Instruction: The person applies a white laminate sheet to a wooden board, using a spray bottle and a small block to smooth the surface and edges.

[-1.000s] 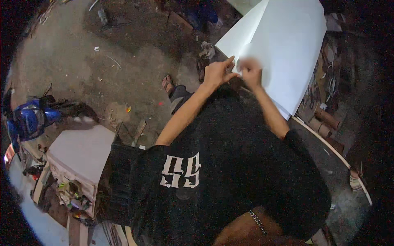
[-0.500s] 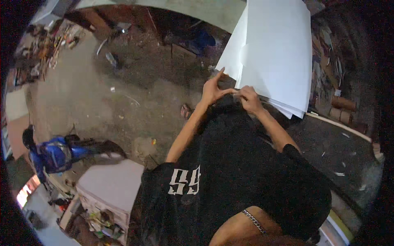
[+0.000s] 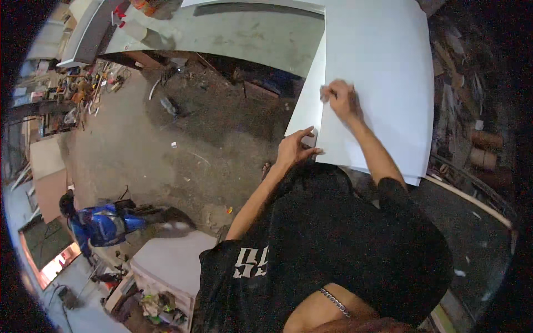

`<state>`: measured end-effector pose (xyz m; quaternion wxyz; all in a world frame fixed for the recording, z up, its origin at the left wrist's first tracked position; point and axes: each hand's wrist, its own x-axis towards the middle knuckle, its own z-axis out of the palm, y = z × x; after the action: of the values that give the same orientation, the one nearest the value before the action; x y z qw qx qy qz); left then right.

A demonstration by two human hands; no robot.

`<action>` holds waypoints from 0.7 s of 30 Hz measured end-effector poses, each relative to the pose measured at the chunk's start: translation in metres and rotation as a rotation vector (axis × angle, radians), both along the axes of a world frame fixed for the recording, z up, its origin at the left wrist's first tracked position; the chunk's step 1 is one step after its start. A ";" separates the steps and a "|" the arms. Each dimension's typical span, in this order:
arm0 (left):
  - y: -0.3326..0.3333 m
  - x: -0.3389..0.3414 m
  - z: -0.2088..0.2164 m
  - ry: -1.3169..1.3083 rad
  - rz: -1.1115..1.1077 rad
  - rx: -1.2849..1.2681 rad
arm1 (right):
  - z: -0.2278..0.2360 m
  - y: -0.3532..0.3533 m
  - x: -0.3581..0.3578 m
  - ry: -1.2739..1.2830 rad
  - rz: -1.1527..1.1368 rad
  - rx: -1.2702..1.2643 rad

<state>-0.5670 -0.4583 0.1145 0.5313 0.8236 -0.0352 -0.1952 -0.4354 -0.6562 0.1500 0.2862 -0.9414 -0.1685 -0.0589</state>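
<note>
A blue motorbike (image 3: 105, 227) stood on the floor (image 3: 139, 139), just beside a pale-topped box (image 3: 175, 255). Farther right, a pale worktop (image 3: 250, 39) ran up to the left edge of a large white sheet (image 3: 383, 72). At that sheet's near left corner, the left hand (image 3: 297, 149) was spread, thumb and forefinger apart. The right hand (image 3: 341, 100) was curled at the left edge, beyond the left hand; whether its fingertips gripped anything could not be told.
</note>
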 end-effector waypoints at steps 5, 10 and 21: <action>0.003 0.022 0.010 0.155 -0.069 0.034 | -0.007 -0.012 0.125 -0.024 -0.033 0.014; -0.008 0.041 0.031 0.244 -0.128 0.114 | -0.020 -0.030 0.206 0.020 -0.085 0.114; -0.008 0.056 0.038 0.304 -0.238 0.131 | 0.014 -0.020 0.160 0.028 -0.104 -0.058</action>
<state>-0.5106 -0.4662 0.1521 0.4491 0.8075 -0.0389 -0.3803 -0.2757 -0.6762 0.1640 0.2576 -0.9575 -0.1169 -0.0559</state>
